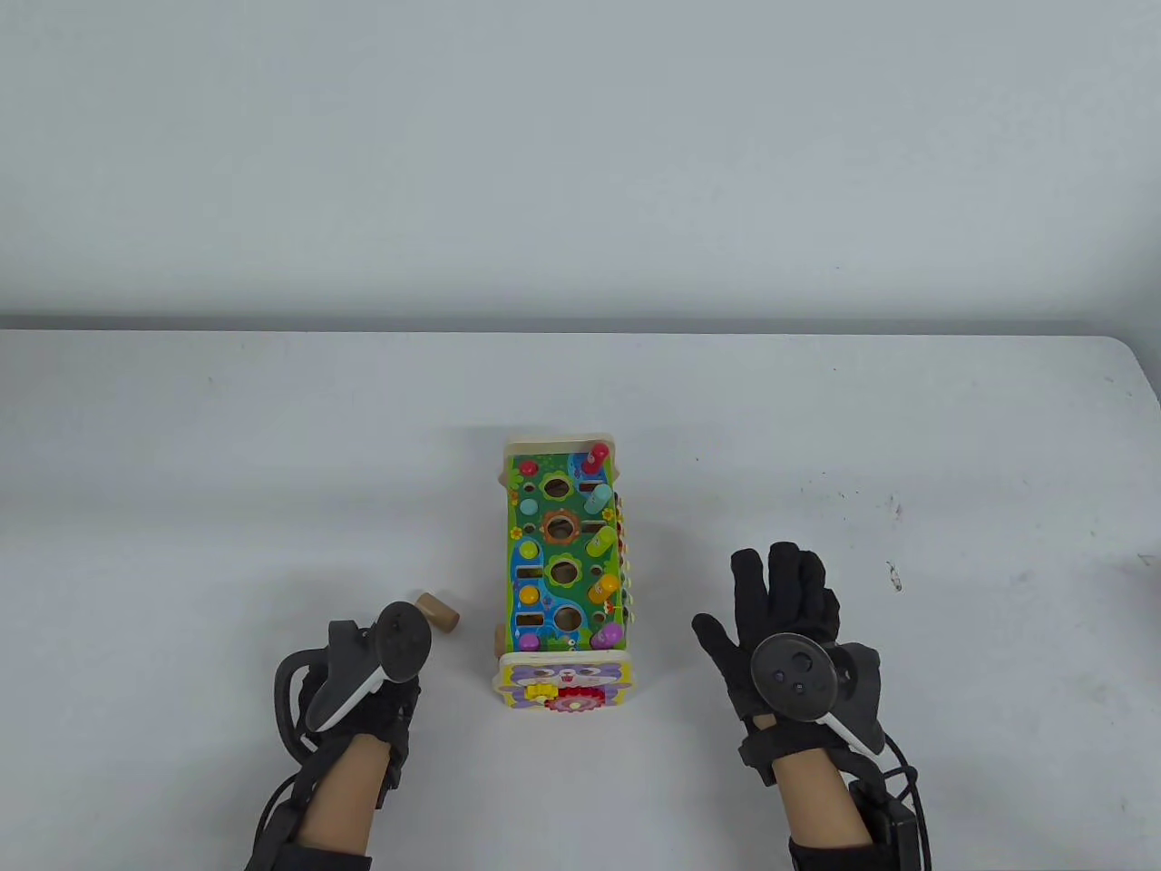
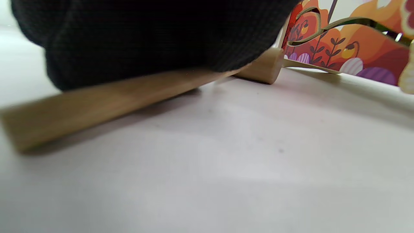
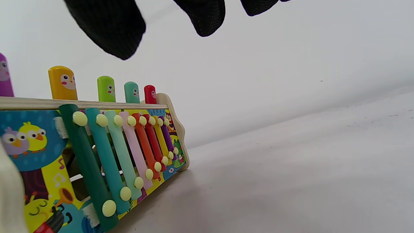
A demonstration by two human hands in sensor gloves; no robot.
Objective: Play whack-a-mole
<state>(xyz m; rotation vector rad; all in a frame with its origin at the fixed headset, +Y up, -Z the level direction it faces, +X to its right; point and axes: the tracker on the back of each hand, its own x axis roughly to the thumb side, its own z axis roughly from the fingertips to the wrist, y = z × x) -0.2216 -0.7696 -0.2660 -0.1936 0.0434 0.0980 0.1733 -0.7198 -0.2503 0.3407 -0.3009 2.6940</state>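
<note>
Barely started, by the look of it. The whack-a-mole toy (image 1: 564, 572) sits mid-table in the table view, and five pegs along its right edge are seen standing up: red (image 3: 150, 94), teal (image 3: 131, 92), green (image 3: 106, 88), orange (image 3: 62, 83) and purple (image 3: 4, 76). So all the whacking on that row seems left to do. The pegs down the toy's left side look sunk lower, but that's hard to call from above.

The wooden hammer (image 2: 106, 100) is lying on the table (image 1: 816, 435) at lower left of the toy, with the left hand (image 1: 363, 676) laid over its handle. Whether the fingers are actually wrapped around it can't be told: the tracker covers them from above, and the left wrist view only gives a dark blurry glove mass on top of the handle. Only the hammer head (image 1: 437, 612) pokes out in the table view.

The right hand (image 1: 785, 626) is held flat at lower right, fingers (image 1: 798, 567) spread apart and gripping nothing, near the toy's xylophone side (image 3: 129, 152) without touching it.
</note>
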